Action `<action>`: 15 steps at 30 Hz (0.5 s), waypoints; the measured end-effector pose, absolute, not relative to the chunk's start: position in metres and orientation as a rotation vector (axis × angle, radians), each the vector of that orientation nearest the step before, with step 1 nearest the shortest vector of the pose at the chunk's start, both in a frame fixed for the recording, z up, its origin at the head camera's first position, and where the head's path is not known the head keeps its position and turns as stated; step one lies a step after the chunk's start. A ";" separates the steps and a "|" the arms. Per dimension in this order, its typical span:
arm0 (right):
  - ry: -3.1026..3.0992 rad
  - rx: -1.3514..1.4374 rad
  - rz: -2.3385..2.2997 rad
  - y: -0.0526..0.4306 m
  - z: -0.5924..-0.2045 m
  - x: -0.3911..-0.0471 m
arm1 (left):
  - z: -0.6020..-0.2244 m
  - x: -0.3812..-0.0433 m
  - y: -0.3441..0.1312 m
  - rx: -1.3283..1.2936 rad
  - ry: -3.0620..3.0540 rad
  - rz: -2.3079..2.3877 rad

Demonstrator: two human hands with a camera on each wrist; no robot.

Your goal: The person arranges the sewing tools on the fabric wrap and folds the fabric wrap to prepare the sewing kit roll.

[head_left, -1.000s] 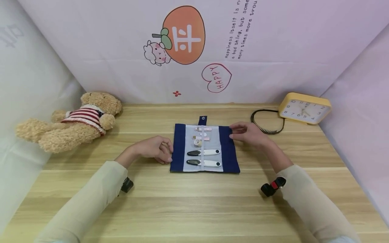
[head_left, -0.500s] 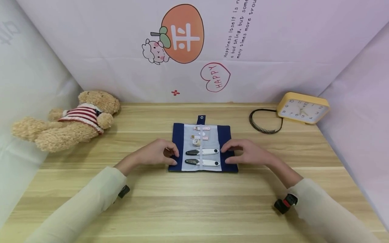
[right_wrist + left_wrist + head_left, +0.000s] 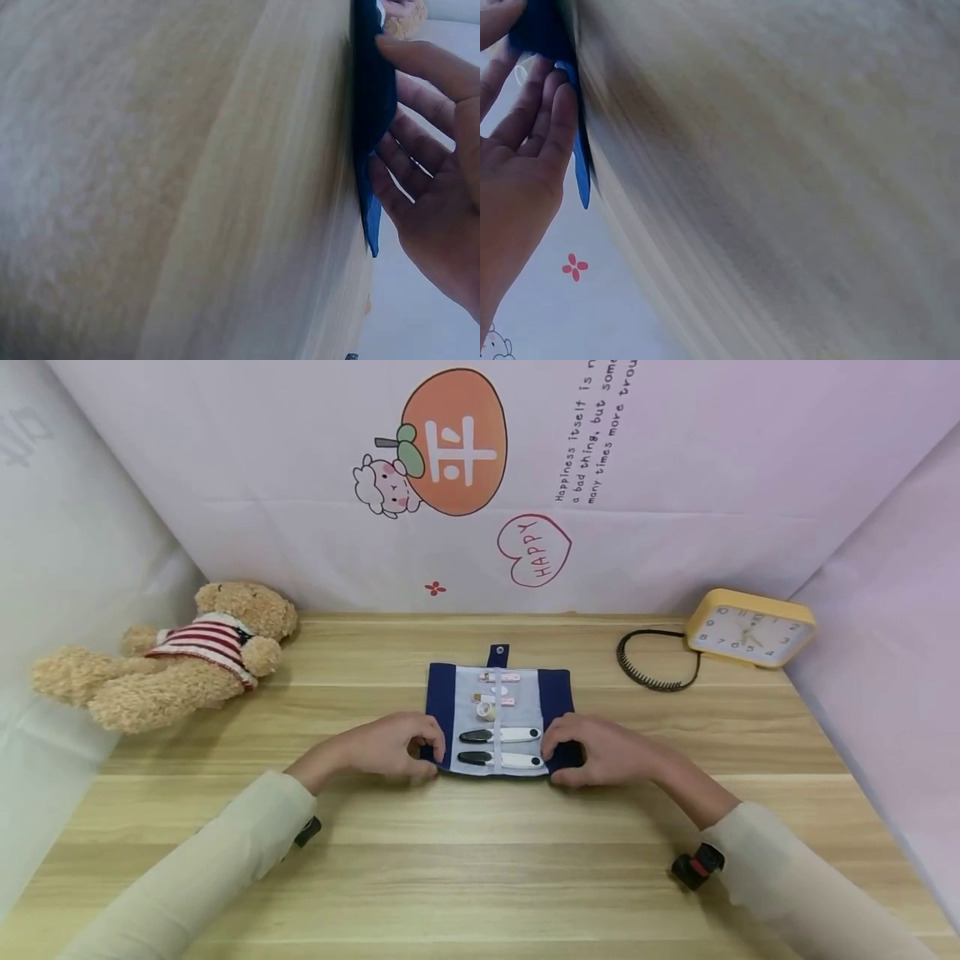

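Observation:
An unfolded navy fabric pouch (image 3: pixel 441 693) with a grey lining lies mid-table, its snap tab (image 3: pixel 498 655) pointing to the back wall. Under its elastic band sit two white tools (image 3: pixel 517 735) with dark tips, a small cream roll (image 3: pixel 486 711) and pink-and-white slim pieces (image 3: pixel 508 677). My left hand (image 3: pixel 390 745) pinches the near left corner between thumb and fingers. On the other side, my right hand (image 3: pixel 609 750) grips the near right corner the same way. Both wrist views show thumb over the navy cloth (image 3: pixel 373 90) and fingers beneath, the near edge bent up slightly.
A teddy bear (image 3: pixel 202 652) in a striped shirt lies at the back left. Back right, a yellow clock (image 3: pixel 752 628) stands beside a dark toothed headband (image 3: pixel 651 681). White printed cloth walls (image 3: pixel 300 560) border the wooden table (image 3: pixel 480 868).
My right hand has come down from the pouch's upper right edge to its near right corner. My left hand has shifted to the near left corner. The near edge now bends up.

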State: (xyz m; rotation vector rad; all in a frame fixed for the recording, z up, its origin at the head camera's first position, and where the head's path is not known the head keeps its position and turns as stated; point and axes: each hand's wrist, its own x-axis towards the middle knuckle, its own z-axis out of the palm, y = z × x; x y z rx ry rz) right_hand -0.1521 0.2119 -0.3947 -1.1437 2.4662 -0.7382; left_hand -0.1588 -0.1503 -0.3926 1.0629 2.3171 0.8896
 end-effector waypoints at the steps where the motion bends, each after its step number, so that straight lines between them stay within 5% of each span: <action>1: 2.467 -1.144 -0.755 0.212 -0.394 -0.152 | -0.393 -0.159 -0.151 1.060 2.311 0.909; 15: 2.406 -1.028 -0.965 0.212 -0.380 -0.157 | -0.383 -0.164 -0.154 0.943 2.208 1.126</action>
